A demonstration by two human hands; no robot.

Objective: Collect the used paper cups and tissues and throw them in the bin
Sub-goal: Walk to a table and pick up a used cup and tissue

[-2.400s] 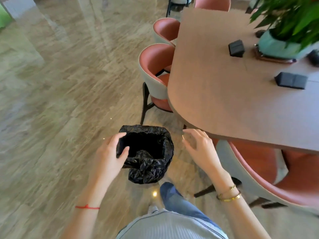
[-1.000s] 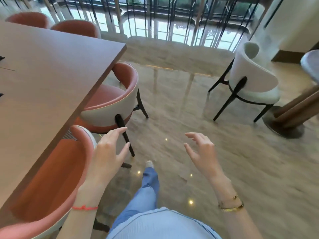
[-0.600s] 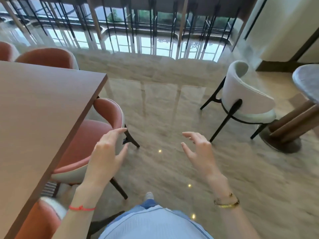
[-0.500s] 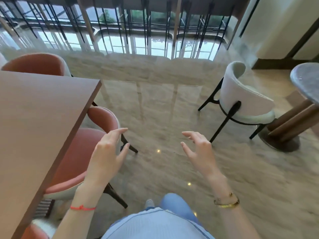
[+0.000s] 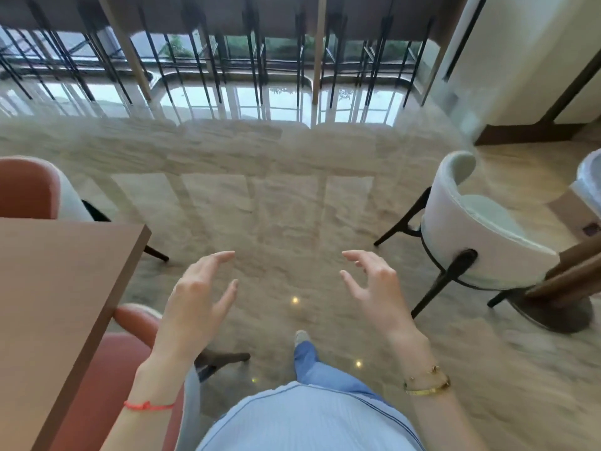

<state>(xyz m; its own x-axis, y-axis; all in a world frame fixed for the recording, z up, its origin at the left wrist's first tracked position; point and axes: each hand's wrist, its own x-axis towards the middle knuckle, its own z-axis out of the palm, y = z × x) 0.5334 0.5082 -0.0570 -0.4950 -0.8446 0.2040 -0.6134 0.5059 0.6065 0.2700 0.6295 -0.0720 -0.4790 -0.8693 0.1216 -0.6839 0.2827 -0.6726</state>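
Both hands float in front of me over the floor, holding nothing: my left hand (image 5: 195, 301) at about 7 o'clock from the middle of my view, fingers spread and loosely bent, thumb apart; my right hand (image 5: 374, 288) at about 5 o'clock, fingers likewise relaxed and slightly curved. I see a red string bracelet (image 5: 148, 405) on the left wrist and gold bangles (image 5: 427, 384) on the right. No paper cup, tissue or bin shows anywhere I can see, so I cannot tell where they are. I find no brand, label or readable writing on anything

At 9 o'clock sits the corner of a brown wooden table (image 5: 58, 288), with a pink chair (image 5: 107, 385) tucked under its near edge at 8 o'clock and a second pink chair (image 5: 26, 187) beyond it at 10 o'clock. At 3 o'clock stands a white tub chair (image 5: 481, 242) on dark legs, just beside a dark round pedestal base (image 5: 559, 314). At 12 o'clock a dark railing (image 5: 227, 56) runs across before the glass, mirrored in the glossy beige stone floor (image 5: 286, 196). At 6 o'clock I see my pale blue shirt (image 5: 305, 418), a jeans leg (image 5: 318, 366) and a shoe tip (image 5: 300, 336)
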